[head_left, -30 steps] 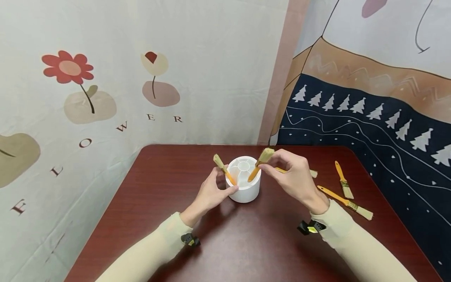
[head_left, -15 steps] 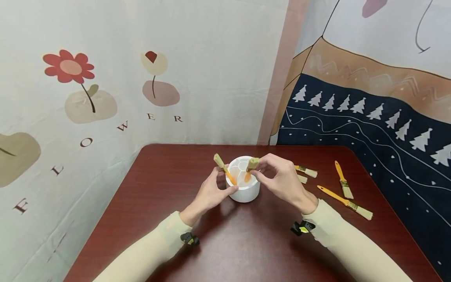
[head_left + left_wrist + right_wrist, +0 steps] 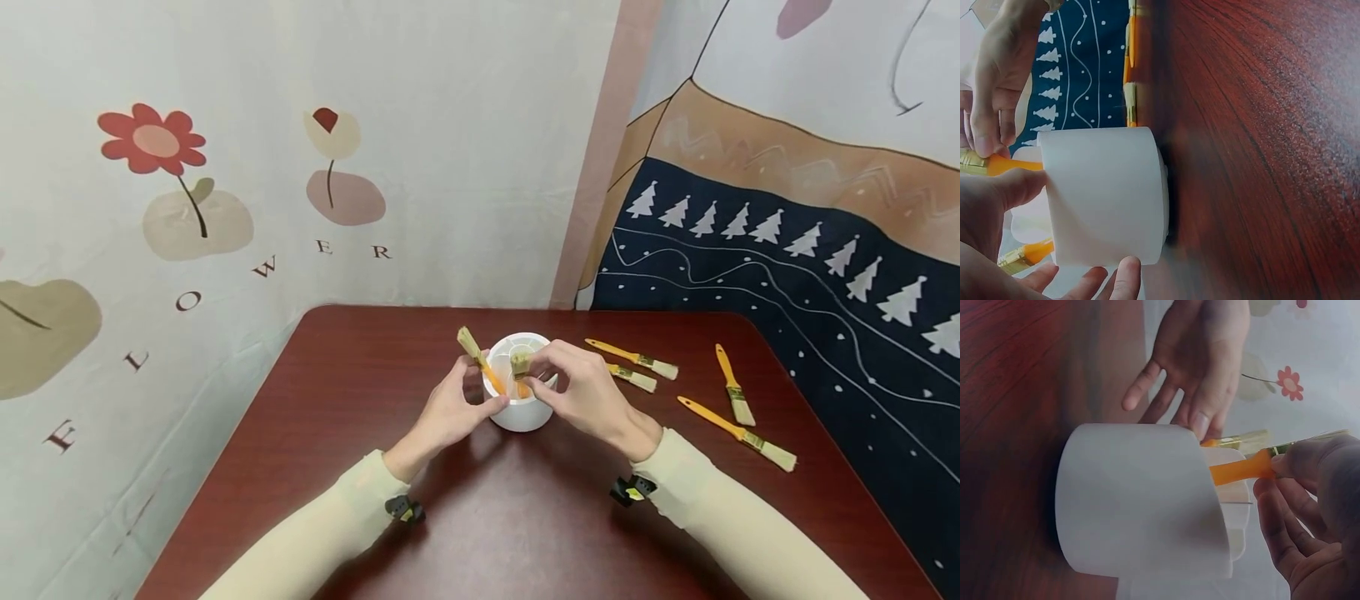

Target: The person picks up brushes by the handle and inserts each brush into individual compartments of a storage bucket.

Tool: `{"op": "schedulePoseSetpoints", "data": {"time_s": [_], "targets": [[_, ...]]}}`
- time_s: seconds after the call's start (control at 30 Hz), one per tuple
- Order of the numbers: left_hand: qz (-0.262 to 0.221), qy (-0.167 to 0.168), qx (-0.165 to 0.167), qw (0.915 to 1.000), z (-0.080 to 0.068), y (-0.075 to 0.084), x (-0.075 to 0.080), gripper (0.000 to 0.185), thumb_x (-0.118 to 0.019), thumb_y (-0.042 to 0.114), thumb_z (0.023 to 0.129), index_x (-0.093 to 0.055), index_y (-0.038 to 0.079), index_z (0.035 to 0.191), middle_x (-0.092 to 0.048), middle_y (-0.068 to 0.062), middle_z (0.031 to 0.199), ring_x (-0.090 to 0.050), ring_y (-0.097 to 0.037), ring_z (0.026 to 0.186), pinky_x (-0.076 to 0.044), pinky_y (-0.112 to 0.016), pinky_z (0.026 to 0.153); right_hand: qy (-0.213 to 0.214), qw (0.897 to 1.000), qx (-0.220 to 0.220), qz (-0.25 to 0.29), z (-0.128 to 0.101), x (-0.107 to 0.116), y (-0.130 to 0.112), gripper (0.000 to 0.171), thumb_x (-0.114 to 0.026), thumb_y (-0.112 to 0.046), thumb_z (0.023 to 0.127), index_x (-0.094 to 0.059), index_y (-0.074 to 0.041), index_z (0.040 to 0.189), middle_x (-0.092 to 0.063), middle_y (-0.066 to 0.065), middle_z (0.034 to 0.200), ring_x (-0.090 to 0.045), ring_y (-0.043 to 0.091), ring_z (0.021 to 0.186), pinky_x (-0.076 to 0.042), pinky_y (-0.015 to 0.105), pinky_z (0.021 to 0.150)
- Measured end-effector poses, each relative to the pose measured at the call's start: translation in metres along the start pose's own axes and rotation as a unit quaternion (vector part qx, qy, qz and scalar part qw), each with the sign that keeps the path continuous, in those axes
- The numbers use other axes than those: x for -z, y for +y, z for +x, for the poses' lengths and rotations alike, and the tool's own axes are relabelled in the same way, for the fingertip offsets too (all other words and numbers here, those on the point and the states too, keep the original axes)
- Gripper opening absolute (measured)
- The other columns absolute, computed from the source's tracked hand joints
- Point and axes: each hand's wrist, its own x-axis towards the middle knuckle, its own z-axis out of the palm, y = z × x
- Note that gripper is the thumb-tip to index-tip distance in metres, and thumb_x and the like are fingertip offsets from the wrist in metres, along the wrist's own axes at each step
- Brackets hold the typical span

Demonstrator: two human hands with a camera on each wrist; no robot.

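A white round holder (image 3: 519, 407) with compartments stands mid-table. My left hand (image 3: 480, 392) grips its left side, thumb on the near wall and fingers behind; in the left wrist view the holder (image 3: 1104, 194) sits between thumb and fingers. One yellow-handled brush (image 3: 472, 348) leans in it, bristles up. My right hand (image 3: 534, 379) pinches a second brush (image 3: 520, 365) by its ferrule, with the orange handle down inside the holder. In the right wrist view that handle (image 3: 1241, 469) enters the holder (image 3: 1141, 500).
Several more brushes lie on the dark red table (image 3: 525, 517) to the right: two (image 3: 633, 358) (image 3: 633, 379) near the holder, two (image 3: 733, 396) (image 3: 738, 433) further right. Patterned cloth hangs behind and along both sides of the table.
My right hand has moved left and down, sinking the second brush from a tilted stance above the rim deeper into the holder. The left hand has stayed on the holder.
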Motion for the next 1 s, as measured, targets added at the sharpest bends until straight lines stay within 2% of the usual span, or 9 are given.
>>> {"op": "schedulePoseSetpoints", "data": {"time_s": [0.2, 0.5, 0.73, 1.0], "targets": [[-0.002, -0.002, 0.002, 1.0, 0.001, 0.002, 0.0, 0.083, -0.093, 0.032, 0.1, -0.052, 0.02, 0.171, -0.074, -0.018, 0.156, -0.073, -0.041, 0.146, -0.057, -0.066, 0.121, -0.012, 1.0, 0.017, -0.014, -0.001, -0.005, 0.0, 0.027, -0.093, 0.004, 0.093, -0.084, -0.007, 0.116, -0.083, 0.007, 0.108, -0.081, 0.017, 0.089, -0.068, 0.032, 0.072], [0.002, 0.0, 0.0, 1.0, 0.002, 0.001, -0.002, 0.085, -0.093, 0.033, 0.098, -0.053, 0.019, 0.171, -0.073, -0.019, 0.157, -0.073, -0.042, 0.145, -0.056, -0.066, 0.122, -0.021, 0.999, 0.036, -0.02, -0.002, -0.012, -0.001, 0.025, -0.094, 0.006, 0.092, -0.084, -0.003, 0.113, -0.083, 0.008, 0.102, -0.078, 0.015, 0.084, -0.068, 0.028, 0.072], [0.004, -0.005, 0.0, 1.0, 0.001, 0.003, 0.0, 0.084, -0.093, 0.032, 0.099, -0.053, 0.02, 0.171, -0.072, -0.019, 0.159, -0.073, -0.043, 0.145, -0.057, -0.066, 0.121, -0.009, 0.998, 0.042, -0.053, -0.004, -0.015, -0.002, 0.027, -0.099, 0.001, 0.09, -0.087, -0.007, 0.113, -0.083, 0.005, 0.102, -0.076, 0.018, 0.093, -0.067, 0.028, 0.077], [0.028, -0.001, -0.002, 0.9996, 0.001, 0.003, 0.001, 0.08, -0.094, 0.03, 0.098, -0.055, 0.018, 0.167, -0.072, -0.02, 0.157, -0.069, -0.046, 0.149, -0.054, -0.067, 0.123, -0.017, 0.997, 0.047, -0.066, -0.007, -0.018, -0.002, 0.026, -0.102, -0.011, 0.091, -0.087, -0.013, 0.112, -0.084, 0.0, 0.1, -0.076, 0.016, 0.094, -0.067, 0.031, 0.079]]}}
